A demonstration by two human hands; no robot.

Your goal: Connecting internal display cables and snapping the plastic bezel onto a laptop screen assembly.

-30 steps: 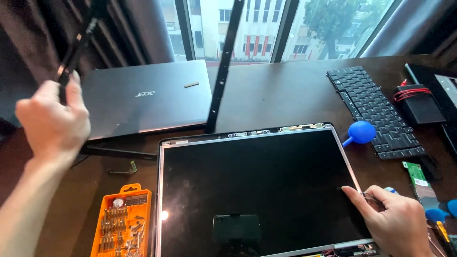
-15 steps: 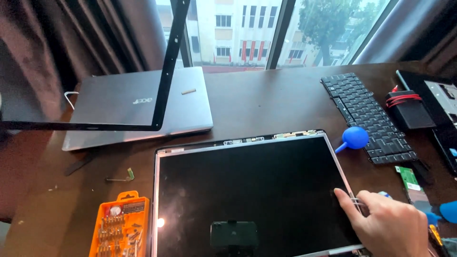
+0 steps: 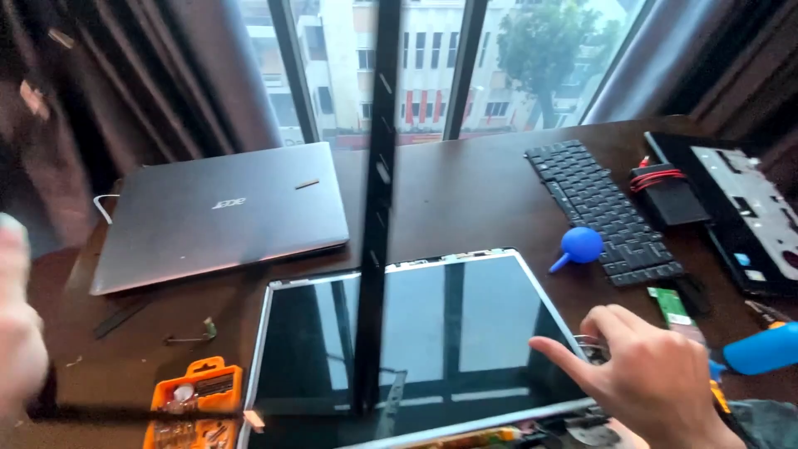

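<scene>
One thin black frame is held up on edge above a bare screen panel, and it crosses the view from the window down to the panel's near edge, where a second side of it runs off leftward. The panel lies flat on the dark counter, glass up, with window light mirrored in it. The left hand is seen blurred at the left border of the view, left of the panel; whether the frame is gripped by it cannot be told. The right hand is laid at the right edge of the panel, fingers loosely curled and the forefinger stretched onto the glass, with nothing clasped in it.

Left of the panel, an orange screwdriver kit is set on the counter, and a small bent metal piece is found just behind it. Behind the panel, toward the window, a closed grey laptop is placed. Right of the panel, a blue dust blower is seen touching a loose black keyboard. Further right of the keyboard, a black block wound with red cable is laid beside an opened laptop base. Near the right hand, a green circuit strip and a blue tool are seen.
</scene>
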